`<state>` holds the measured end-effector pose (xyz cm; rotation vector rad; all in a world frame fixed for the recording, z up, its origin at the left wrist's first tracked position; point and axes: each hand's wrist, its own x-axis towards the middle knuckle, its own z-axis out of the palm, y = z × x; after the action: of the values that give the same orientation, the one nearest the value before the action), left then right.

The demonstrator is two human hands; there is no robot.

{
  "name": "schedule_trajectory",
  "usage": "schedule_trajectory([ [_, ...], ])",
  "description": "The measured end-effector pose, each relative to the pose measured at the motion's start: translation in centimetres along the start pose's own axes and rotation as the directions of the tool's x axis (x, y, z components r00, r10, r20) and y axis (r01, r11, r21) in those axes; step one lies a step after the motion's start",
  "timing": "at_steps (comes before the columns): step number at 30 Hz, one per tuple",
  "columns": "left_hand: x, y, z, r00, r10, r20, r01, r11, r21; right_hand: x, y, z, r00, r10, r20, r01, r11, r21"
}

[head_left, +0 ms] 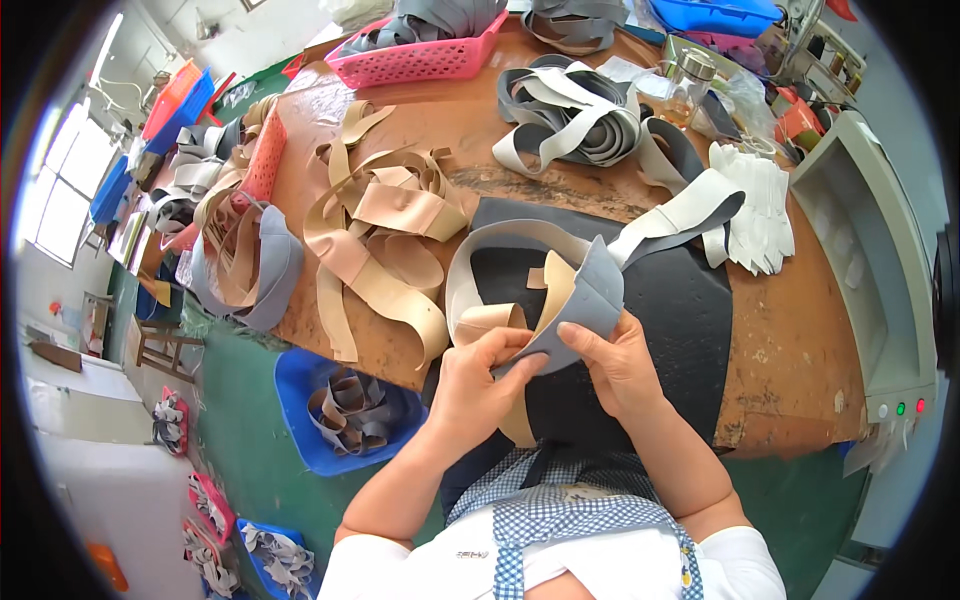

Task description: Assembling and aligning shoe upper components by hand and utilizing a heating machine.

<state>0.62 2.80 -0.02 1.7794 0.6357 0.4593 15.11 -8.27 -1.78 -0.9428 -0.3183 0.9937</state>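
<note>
Between my two hands is a curved grey-blue strip (592, 296) with a pale underside, bent into a loop. A beige strip (558, 283) lies against its inner side, partly hidden by it. My left hand (470, 385) pinches the strip's near edge between thumb and fingers. My right hand (617, 368) grips the same strip a little to the right, thumb on its outer face and fingers mostly hidden behind. Both hands are over a black mat (685, 335) at the table's near edge. From behind the held piece, a white-and-grey strip (685, 217) runs up to the right.
Tan strips (400, 205) lie heaped left of the mat; a coiled grey-and-white roll (600, 125) lies beyond it. White strip-like pieces (755, 205) lie at right beside a grey-green machine housing (865, 250). A pink basket (430, 65) stands far back; a blue bin (300, 410) is low at left.
</note>
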Motion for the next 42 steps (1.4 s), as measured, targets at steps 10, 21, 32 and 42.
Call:
schedule_trajectory([
  [10,-0.2,-0.4,-0.1,0.997,-0.029,-0.076,0.030,0.999,0.020,0.5,0.2,0.7,0.993,-0.118,-0.022,0.117,0.992,-0.051],
  [21,0.3,-0.4,-0.3,1.000,-0.008,-0.001,0.008,0.997,-0.076,0.5,0.5,0.8,0.987,-0.158,0.000,0.151,0.942,-0.301],
  [32,0.2,0.3,-0.2,0.993,-0.073,0.095,0.079,0.995,-0.061,0.9,-0.5,0.1,1.000,-0.016,-0.023,0.015,0.998,-0.069],
  [42,1.1,0.4,0.4,0.998,-0.045,0.036,0.047,0.996,-0.071,0.9,-0.1,0.3,0.998,-0.061,-0.028,0.057,0.989,-0.134],
])
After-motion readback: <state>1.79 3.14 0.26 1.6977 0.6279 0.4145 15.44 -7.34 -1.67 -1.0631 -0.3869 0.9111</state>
